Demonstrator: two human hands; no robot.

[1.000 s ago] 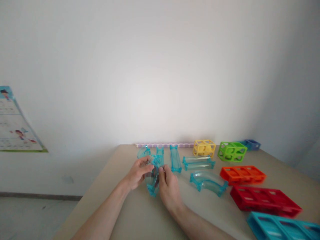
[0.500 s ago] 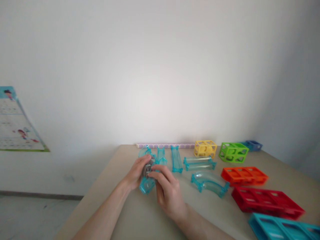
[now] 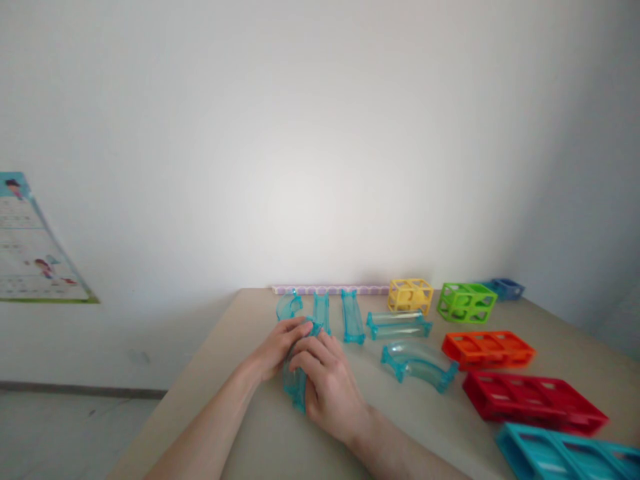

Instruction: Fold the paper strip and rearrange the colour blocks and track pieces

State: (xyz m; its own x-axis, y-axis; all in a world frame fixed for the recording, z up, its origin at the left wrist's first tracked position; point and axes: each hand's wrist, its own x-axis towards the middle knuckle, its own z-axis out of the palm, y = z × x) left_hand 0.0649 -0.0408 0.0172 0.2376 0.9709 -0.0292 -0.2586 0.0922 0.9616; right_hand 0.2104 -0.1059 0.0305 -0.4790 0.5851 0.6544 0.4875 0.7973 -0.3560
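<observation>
Between my two hands is a clear teal track piece (image 3: pixel 296 387), its lower end pointing toward me and its middle hidden by my fingers. My left hand (image 3: pixel 278 348) is closed on its upper left side. Curled over its right side is my right hand (image 3: pixel 327 380), closed on the same piece. Just beyond lie a small curved teal piece (image 3: pixel 289 307) and a narrow straight one (image 3: pixel 321 310), with a longer straight piece (image 3: pixel 353 317) to their right.
Right of my hands lie a double-railed teal piece (image 3: pixel 399 327) and a curved track (image 3: pixel 419 363). Farther right are yellow (image 3: pixel 410 296), green (image 3: pixel 467 303), orange (image 3: pixel 489 351), red (image 3: pixel 534 403) and teal (image 3: pixel 570 453) frames. A purple strip (image 3: pixel 330 291) runs along the wall.
The held piece has turned, its lower end now reaching closer to me. A dark greyish part seen between my fingers is now hidden. My right fingers have curled further over the piece.
</observation>
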